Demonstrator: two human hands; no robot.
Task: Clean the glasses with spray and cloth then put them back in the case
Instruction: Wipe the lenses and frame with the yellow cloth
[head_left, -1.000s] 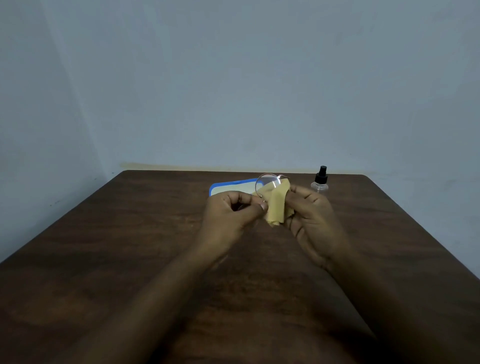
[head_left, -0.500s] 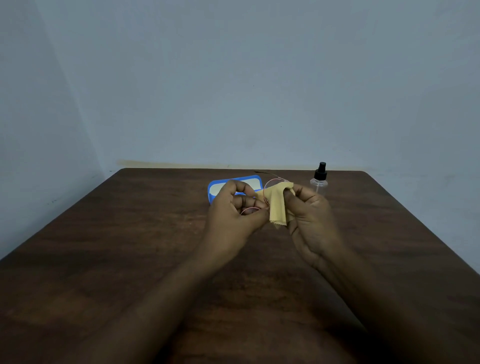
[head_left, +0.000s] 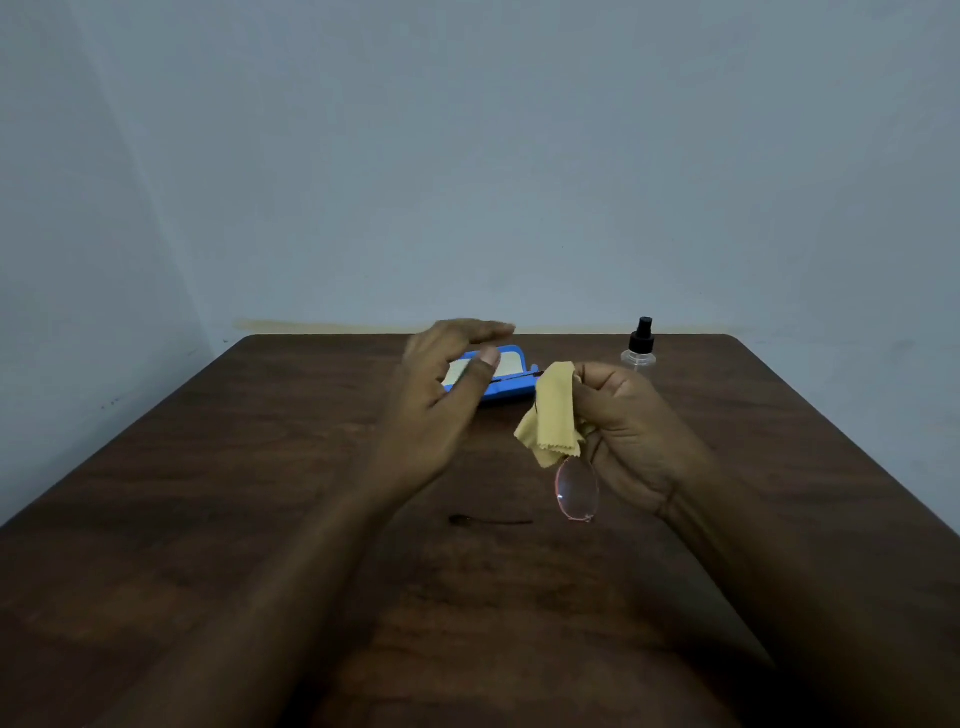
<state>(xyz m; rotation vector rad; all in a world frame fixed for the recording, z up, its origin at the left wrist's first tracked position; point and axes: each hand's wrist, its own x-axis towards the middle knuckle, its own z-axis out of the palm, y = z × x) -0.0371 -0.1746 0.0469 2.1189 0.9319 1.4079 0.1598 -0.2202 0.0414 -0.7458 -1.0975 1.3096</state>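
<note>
The left hand (head_left: 441, 384) hovers above the dark wooden table (head_left: 260, 467) with fingers straight and thumb spread, holding nothing, just in front of the blue case (head_left: 509, 394), which lies open toward 12 o'clock on the table. At 3 o'clock from it, the right hand (head_left: 628, 431) has its fingers curled and pinches the yellow cloth (head_left: 553, 410), which is wrapped over the upper part of the glasses (head_left: 576, 488). One round lens hangs out below the cloth at 6 o'clock, and a thin temple arm sticks out from its lower end toward 9 o'clock; whether it touches the table cannot be told. The spray bottle (head_left: 640, 345) stands upright at 1 o'clock, near the far edge, behind the right hand
</note>
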